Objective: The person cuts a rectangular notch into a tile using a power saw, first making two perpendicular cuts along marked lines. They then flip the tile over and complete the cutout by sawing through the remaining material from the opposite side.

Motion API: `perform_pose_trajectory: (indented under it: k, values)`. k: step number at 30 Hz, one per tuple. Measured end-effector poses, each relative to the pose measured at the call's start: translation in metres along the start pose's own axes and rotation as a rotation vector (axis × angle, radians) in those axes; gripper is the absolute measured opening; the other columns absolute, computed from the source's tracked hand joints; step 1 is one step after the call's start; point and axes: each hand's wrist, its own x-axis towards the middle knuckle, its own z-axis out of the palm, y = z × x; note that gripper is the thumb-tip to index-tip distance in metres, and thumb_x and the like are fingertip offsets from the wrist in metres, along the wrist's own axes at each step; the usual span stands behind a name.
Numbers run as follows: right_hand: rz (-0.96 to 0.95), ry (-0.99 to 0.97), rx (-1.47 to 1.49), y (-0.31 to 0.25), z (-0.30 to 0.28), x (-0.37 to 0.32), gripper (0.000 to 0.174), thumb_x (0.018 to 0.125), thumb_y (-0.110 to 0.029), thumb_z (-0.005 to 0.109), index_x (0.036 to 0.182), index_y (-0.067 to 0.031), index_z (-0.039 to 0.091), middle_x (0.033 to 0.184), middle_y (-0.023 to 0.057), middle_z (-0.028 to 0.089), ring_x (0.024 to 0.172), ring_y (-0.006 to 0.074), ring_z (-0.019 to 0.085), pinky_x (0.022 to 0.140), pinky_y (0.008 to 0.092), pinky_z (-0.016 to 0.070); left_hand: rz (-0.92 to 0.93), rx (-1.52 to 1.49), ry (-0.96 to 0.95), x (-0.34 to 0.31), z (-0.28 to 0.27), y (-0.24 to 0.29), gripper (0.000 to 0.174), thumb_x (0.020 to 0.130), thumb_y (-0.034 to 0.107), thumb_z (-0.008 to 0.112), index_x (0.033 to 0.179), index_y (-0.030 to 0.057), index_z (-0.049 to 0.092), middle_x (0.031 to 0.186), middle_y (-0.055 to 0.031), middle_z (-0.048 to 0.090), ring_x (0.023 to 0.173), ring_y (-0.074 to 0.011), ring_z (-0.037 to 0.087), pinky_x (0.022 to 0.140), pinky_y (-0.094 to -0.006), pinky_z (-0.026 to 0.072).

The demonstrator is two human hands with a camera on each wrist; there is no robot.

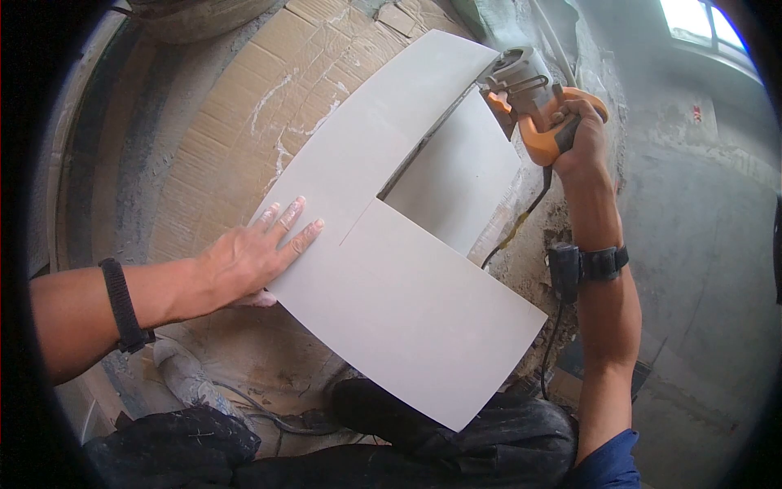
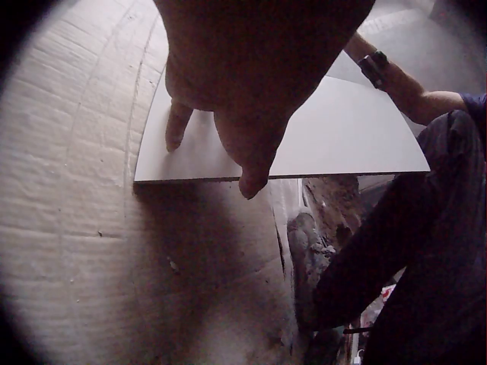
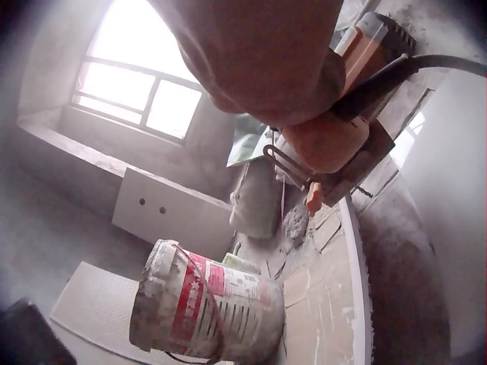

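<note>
A large pale tile (image 1: 326, 171) lies tilted before me, a rectangular notch cut out of its right side. A thin line on its face runs on from the notch's inner corner. My right hand (image 1: 585, 130) grips the handle of an orange and grey handheld circular saw (image 1: 521, 81), which sits at the notch's far end by the tile's edge. My left hand (image 1: 257, 248) rests on the tile's left edge, its fingers straight on the face. In the left wrist view, the thumb (image 2: 253, 182) hangs over the tile's edge. The saw's blade is hidden.
Cardboard (image 1: 220, 155) covers the floor under the tile. Another pale piece (image 1: 456, 171) shows through the notch. The saw's black cord (image 1: 533, 204) runs down at right. A white and red bucket (image 3: 205, 304) stands nearby. My knees (image 1: 489, 440) are close below the tile. Haze hangs near the saw.
</note>
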Motion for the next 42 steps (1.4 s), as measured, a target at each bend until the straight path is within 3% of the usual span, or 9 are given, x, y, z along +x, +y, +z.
perform_pose_trajectory:
  k: [9,11,18,20,26,32,36,38,42]
  values:
    - [0.030,0.069,0.006,-0.007,0.010,-0.012,0.036,0.092,-0.013,0.058,0.124,0.0028,0.049,0.111,0.0139,0.055,0.102,0.0273,0.063,0.090,0.0493,0.0546,0.019,-0.008,0.035,-0.004,-0.002,0.001,0.121,0.072,0.030,0.089,0.160,0.0043,0.010,0.157,-0.0397,0.017,0.136,-0.0583,0.039,0.101,-0.0495,0.0532]
    - [0.024,0.034,0.020,-0.006,0.010,-0.015,0.038,0.092,-0.013,0.057,0.125,0.0030,0.048,0.112,0.0150,0.055,0.103,0.0285,0.062,0.090,0.0501,0.0549,0.025,-0.004,0.065,-0.003,0.001,-0.001,0.128,0.061,0.033,0.093,0.158,0.0008,0.016,0.156,-0.0413,0.018,0.135,-0.0588,0.039,0.106,-0.0489,0.0494]
    - [0.042,-0.079,0.001,-0.001,-0.006,0.002,0.042,0.092,-0.015,0.058,0.128,0.0032,0.046,0.115,0.0158,0.054,0.108,0.0297,0.061,0.093,0.0526,0.0539,0.030,0.019,0.060,-0.004,-0.003,0.001,0.127,0.062,0.033,0.093,0.158,0.0006,0.017,0.155,-0.0418,0.018,0.134,-0.0585,0.041,0.105,-0.0485,0.0499]
    - [0.006,0.030,0.004,-0.006,0.010,-0.021,0.038,0.092,-0.013,0.057,0.125,0.0023,0.048,0.108,0.0129,0.056,0.097,0.0251,0.063,0.086,0.0468,0.0559,0.015,0.017,0.037,-0.004,-0.004,0.002,0.127,0.062,0.033,0.093,0.158,0.0006,0.017,0.156,-0.0416,0.018,0.134,-0.0584,0.041,0.105,-0.0483,0.0505]
    - [0.038,0.016,0.063,-0.002,0.005,-0.026,0.027,0.091,-0.008,0.057,0.116,-0.0008,0.051,0.090,0.0058,0.055,0.075,0.0142,0.058,0.072,0.0338,0.0547,0.018,0.044,0.069,-0.002,0.003,0.001,0.127,0.062,0.034,0.093,0.158,0.0006,0.016,0.156,-0.0412,0.017,0.134,-0.0585,0.041,0.104,-0.0489,0.0507]
    - [0.021,0.011,0.052,-0.005,0.007,-0.037,0.025,0.090,-0.006,0.056,0.114,-0.0007,0.052,0.087,0.0053,0.054,0.076,0.0142,0.059,0.071,0.0318,0.0547,0.013,0.021,0.050,-0.003,0.001,0.002,0.128,0.061,0.035,0.093,0.158,0.0006,0.016,0.156,-0.0414,0.017,0.134,-0.0595,0.040,0.104,-0.0492,0.0505]
    - [0.024,-0.024,0.047,-0.004,0.006,-0.041,0.026,0.090,-0.007,0.057,0.115,-0.0010,0.052,0.089,0.0061,0.055,0.077,0.0139,0.059,0.073,0.0331,0.0553,0.011,0.027,0.045,-0.003,-0.001,0.002,0.129,0.061,0.035,0.093,0.158,0.0006,0.016,0.155,-0.0417,0.018,0.134,-0.0596,0.040,0.105,-0.0495,0.0499]
    - [0.054,0.031,0.045,-0.007,0.011,-0.045,0.027,0.090,-0.009,0.057,0.115,-0.0013,0.053,0.093,0.0070,0.055,0.081,0.0166,0.061,0.079,0.0388,0.0559,0.016,0.011,-0.005,-0.003,-0.004,0.002,0.122,0.072,0.034,0.089,0.160,0.0024,0.009,0.157,-0.0409,0.016,0.135,-0.0602,0.038,0.104,-0.0512,0.0502]
    - [0.064,-0.008,0.054,0.001,-0.003,-0.030,0.028,0.091,-0.013,0.058,0.116,-0.0016,0.052,0.099,0.0084,0.055,0.086,0.0210,0.062,0.086,0.0457,0.0543,0.016,0.013,-0.014,-0.004,-0.006,0.002,0.122,0.072,0.035,0.088,0.160,0.0026,0.009,0.157,-0.0405,0.015,0.135,-0.0603,0.038,0.104,-0.0511,0.0502]
